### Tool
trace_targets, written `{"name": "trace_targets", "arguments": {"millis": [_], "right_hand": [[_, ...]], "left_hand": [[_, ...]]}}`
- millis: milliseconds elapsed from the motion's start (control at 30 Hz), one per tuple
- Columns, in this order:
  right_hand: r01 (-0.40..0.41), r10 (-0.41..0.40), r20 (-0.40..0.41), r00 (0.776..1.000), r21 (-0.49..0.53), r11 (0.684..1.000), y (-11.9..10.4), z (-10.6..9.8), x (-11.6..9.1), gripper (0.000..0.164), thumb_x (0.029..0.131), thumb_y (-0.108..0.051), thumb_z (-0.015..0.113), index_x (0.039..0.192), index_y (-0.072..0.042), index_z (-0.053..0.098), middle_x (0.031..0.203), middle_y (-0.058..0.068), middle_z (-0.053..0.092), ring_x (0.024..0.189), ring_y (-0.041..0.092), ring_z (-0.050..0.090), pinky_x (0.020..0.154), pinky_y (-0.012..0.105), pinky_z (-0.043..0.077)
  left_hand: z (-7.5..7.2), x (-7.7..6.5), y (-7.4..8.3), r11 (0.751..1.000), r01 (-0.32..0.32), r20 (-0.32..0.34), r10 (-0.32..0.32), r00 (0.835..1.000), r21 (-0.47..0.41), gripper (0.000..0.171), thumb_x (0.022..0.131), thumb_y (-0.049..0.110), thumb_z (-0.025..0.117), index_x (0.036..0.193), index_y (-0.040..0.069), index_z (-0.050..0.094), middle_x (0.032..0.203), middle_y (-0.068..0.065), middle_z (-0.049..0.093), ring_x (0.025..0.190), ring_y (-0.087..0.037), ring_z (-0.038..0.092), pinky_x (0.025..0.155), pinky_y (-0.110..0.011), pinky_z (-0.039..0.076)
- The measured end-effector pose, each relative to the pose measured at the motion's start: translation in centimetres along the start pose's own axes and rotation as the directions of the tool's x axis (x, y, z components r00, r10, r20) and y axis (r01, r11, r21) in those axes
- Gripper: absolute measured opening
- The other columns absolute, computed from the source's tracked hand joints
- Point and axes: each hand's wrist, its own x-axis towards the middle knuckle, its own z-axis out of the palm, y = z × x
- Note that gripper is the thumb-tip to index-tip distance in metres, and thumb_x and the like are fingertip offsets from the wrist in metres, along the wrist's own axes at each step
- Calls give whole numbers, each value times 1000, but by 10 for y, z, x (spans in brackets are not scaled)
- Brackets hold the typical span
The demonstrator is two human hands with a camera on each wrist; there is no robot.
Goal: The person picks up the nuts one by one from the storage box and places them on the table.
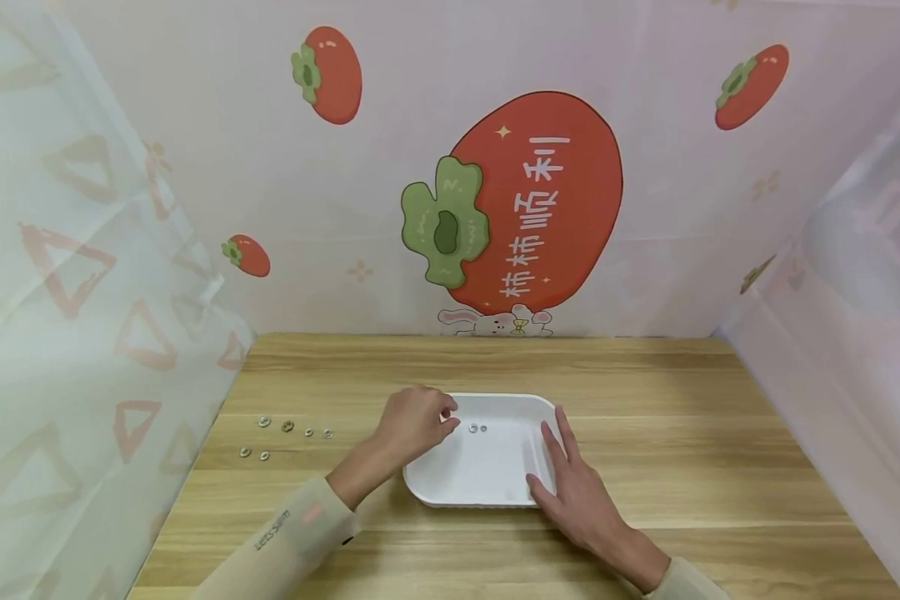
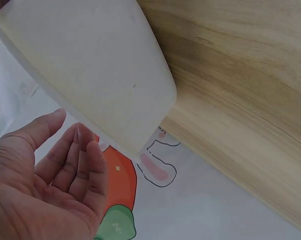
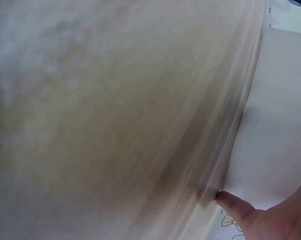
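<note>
A white tray [image 1: 487, 467] sits on the wooden table in the head view. Inside it lie two small metal rings [image 1: 473, 427], too small to tell whether nuts or washers. My left hand [image 1: 417, 423] hovers over the tray's left end, thumb and fingers bent and apart. The left wrist view shows that same hand [image 2: 60, 180] beside the tray wall [image 2: 100, 75] with nothing visible in its grasp. My right hand [image 1: 573, 492] rests on the tray's right end, its fingers mostly straight. In the right wrist view its thumb [image 3: 235, 205] touches the tray's edge.
Several small metal rings [image 1: 287, 426] lie in two loose rows on the table [image 1: 682, 467], left of the tray. A printed cloth [image 1: 667, 208] with red fruit hangs behind the table, and light patterned sheets [image 1: 67, 333] flank both sides.
</note>
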Motion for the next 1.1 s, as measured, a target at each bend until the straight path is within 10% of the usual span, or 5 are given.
{"name": "trace_targets", "arguments": {"millis": [800, 1100], "right_hand": [[-17, 17, 2, 1000, 9, 1000, -1, 0, 0, 79, 98, -34, 69, 160, 4, 38, 175, 20, 15, 88, 31, 71, 79, 50, 60], [-16, 16, 1, 1000, 7, 1000, -1, 0, 1, 79, 97, -33, 71, 160, 4, 39, 176, 18, 14, 88, 31, 71, 78, 49, 60]], "left_hand": [[36, 23, 8, 998, 38, 143, -46, 989, 57, 7, 88, 19, 85, 86, 13, 83, 62, 7, 64, 54, -9, 44, 49, -26, 36], [44, 28, 11, 997, 49, 163, -59, 985, 63, 38, 89, 17, 83, 60, 19, 58, 59, 6, 54, 54, -11, 43, 49, -28, 35]]}}
